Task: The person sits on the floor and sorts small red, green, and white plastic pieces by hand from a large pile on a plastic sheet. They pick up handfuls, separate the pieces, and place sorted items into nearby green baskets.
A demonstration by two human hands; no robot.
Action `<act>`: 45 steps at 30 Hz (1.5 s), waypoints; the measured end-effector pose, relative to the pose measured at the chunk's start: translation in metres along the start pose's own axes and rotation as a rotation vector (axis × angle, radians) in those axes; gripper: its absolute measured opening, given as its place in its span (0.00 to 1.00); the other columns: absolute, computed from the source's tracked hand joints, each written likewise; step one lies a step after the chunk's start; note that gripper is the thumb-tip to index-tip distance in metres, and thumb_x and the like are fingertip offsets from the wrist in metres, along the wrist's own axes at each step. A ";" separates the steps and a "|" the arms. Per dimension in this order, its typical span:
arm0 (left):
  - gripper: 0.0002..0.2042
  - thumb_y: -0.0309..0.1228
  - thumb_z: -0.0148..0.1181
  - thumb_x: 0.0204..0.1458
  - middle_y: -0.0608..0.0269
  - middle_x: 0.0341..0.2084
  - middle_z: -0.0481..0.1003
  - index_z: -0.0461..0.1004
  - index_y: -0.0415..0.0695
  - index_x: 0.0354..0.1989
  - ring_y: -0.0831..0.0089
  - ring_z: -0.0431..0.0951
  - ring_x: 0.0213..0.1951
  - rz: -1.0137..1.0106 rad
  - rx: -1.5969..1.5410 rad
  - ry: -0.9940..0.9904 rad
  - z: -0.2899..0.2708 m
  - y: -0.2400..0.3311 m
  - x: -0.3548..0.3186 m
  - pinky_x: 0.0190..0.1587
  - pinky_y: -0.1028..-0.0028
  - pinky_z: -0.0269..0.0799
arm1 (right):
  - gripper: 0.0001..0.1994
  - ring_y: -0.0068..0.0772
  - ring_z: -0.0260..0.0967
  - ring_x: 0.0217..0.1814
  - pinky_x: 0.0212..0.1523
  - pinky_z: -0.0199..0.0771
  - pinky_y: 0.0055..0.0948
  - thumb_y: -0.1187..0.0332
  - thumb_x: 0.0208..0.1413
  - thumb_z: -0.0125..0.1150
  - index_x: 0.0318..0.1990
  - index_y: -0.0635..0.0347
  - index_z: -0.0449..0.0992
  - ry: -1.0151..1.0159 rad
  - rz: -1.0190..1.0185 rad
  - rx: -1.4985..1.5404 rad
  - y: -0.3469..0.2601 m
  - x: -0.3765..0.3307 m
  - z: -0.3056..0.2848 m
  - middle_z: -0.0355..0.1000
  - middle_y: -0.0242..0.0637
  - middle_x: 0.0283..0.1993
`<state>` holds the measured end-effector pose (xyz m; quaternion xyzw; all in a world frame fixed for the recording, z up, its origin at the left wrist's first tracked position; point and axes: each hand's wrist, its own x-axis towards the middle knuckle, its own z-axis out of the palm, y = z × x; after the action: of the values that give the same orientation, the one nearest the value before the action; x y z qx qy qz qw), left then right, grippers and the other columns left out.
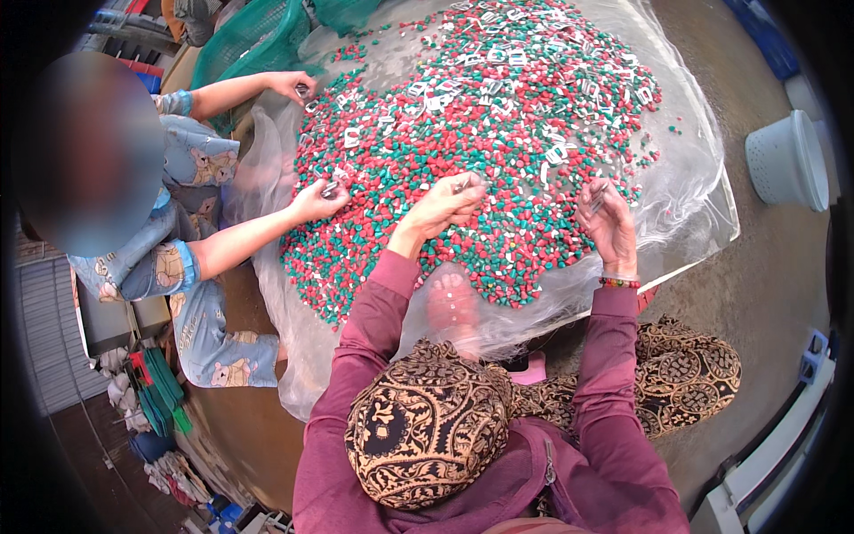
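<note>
A wide heap of small red, green and white cone-like pieces (400,151) covers the sheet under both hands. White frame-shaped plastic pieces (436,100) are scattered among them, thickest toward the far side. My left hand (440,206) is over the near middle of the heap, thumb and fingers pinched together at a small greyish thing too unclear to name. Farther right, by the heap's edge, my right hand (609,222) is turned palm up. Its fingers are curled closed around something small and grey, mostly hidden.
A person sits at the left, their two hands (325,200) at the heap's left edge, holding small dark things. Translucent sheeting (676,214) lies beneath the heap. Green mesh baskets (258,40) stand at the far left, a pale blue basket (783,160) at the right. My bare foot (452,307) touches the near edge.
</note>
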<state>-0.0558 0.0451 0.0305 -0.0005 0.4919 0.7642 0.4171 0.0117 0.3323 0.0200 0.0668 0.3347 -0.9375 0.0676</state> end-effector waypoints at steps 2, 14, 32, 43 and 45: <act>0.08 0.30 0.53 0.56 0.71 0.20 0.57 0.64 0.42 0.28 0.86 0.55 0.19 0.090 -0.379 -0.186 -0.007 0.008 -0.017 0.14 0.86 0.49 | 0.08 0.21 0.58 0.22 0.21 0.57 0.20 0.64 0.59 0.53 0.36 0.58 0.66 0.029 0.121 -0.073 0.009 0.021 -0.014 0.63 0.29 0.26; 0.17 0.41 0.48 0.57 0.66 0.21 0.59 0.64 0.36 0.32 0.83 0.55 0.18 0.202 -0.525 -0.246 -0.037 0.002 -0.042 0.12 0.85 0.48 | 0.13 0.48 0.72 0.30 0.33 0.70 0.46 0.60 0.56 0.51 0.32 0.64 0.70 0.005 -0.039 -1.880 0.106 0.069 -0.003 0.71 0.50 0.26; 0.08 0.32 0.50 0.55 0.62 0.25 0.69 0.69 0.41 0.29 0.71 0.72 0.30 0.036 -1.076 0.176 0.002 -0.044 0.006 0.25 0.77 0.73 | 0.12 0.46 0.71 0.38 0.41 0.70 0.39 0.68 0.45 0.62 0.37 0.63 0.76 0.217 -0.553 -1.454 0.013 0.084 0.057 0.73 0.44 0.34; 0.16 0.36 0.45 0.58 0.69 0.16 0.55 0.58 0.46 0.18 0.79 0.57 0.20 0.138 -1.087 0.090 -0.026 -0.047 -0.023 0.12 0.83 0.49 | 0.10 0.47 0.73 0.35 0.37 0.72 0.38 0.75 0.38 0.60 0.32 0.66 0.77 -0.066 -0.190 -1.905 0.047 0.151 -0.063 0.74 0.50 0.31; 0.15 0.36 0.46 0.58 0.69 0.16 0.55 0.59 0.46 0.18 0.79 0.57 0.20 0.143 -1.075 0.093 -0.025 -0.049 -0.023 0.12 0.83 0.49 | 0.06 0.50 0.71 0.36 0.37 0.71 0.41 0.75 0.40 0.58 0.29 0.65 0.76 -0.050 -0.209 -1.901 0.072 0.129 -0.056 0.72 0.50 0.31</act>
<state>-0.0197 0.0199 -0.0102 -0.2139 0.0487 0.9337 0.2828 -0.0981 0.3027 -0.0893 -0.0663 0.9587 -0.2762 0.0165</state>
